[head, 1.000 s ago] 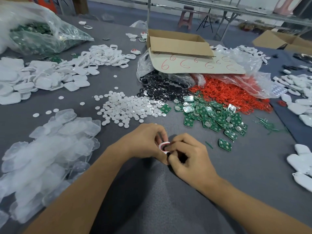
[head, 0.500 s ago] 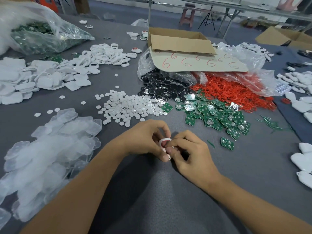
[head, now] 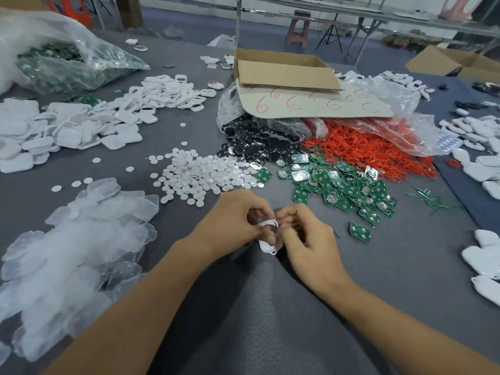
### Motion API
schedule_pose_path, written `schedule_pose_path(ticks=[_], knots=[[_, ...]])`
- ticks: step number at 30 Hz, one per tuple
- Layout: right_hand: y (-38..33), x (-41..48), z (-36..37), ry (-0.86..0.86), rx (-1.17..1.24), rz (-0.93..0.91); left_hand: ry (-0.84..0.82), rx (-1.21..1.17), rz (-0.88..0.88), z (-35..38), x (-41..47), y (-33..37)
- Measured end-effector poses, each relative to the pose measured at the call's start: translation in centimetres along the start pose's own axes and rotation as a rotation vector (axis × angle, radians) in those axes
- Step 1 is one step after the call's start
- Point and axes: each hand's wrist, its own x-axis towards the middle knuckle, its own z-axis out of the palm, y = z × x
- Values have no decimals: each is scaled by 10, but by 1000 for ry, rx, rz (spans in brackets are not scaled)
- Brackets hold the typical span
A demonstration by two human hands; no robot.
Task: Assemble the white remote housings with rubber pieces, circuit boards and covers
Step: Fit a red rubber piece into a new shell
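- Both hands meet over the near middle of the worktop point(head: 405, 266), fingers curled. The left hand point(head: 235, 220) pinches the white housing point(head: 267, 247) from the side, and the right hand point(head: 305, 239) pinches its upper end with the fingertips.
- The housing is held up between the two hands, its open face turned toward the person. That probably lets the left hand steady it while the right works a small piece into it.
- Something dark shows inside the housing's upper opening. I cannot tell whether it is a rubber piece or something else.
- Supplies fan round the housing within reach: clear rubber pieces point(head: 81, 234) to its left, white discs point(head: 197, 171) beyond it to the left and green boards point(head: 338, 185) beyond it to the right.
- Black pieces point(head: 257, 144) and red rings point(head: 365, 150) lie farther beyond the housing, and white covers point(head: 81, 131) lie far beyond it to the left. This arrangement likely puts each next part a short reach away.
- White shells point(head: 484, 253) lie well to the right of the housing, probably finished units set aside.
- A second ago only the housing's curved top edge showed between the fingers, with red at its rim. Now more of the white body is visible and its lower end pokes out below the left thumb, so it seems to have been turned in the grip.
- Neither hand has left the housing, and the piles lie as they did.
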Motion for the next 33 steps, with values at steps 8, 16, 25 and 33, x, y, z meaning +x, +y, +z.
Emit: schedule_pose_path(ticks=[8, 16, 25, 33], knots=[[6, 8, 6, 94, -62, 78, 25, -50, -34, -7, 1, -5], [-3, 121, 21, 162, -348, 12, 352, 381, -22, -4, 4, -26], [21, 196, 29, -74, -698, 31, 156, 232, 205, 15, 2, -17], [11, 129, 0, -79, -106, 85, 486, -130, 10, 10, 9, -22]])
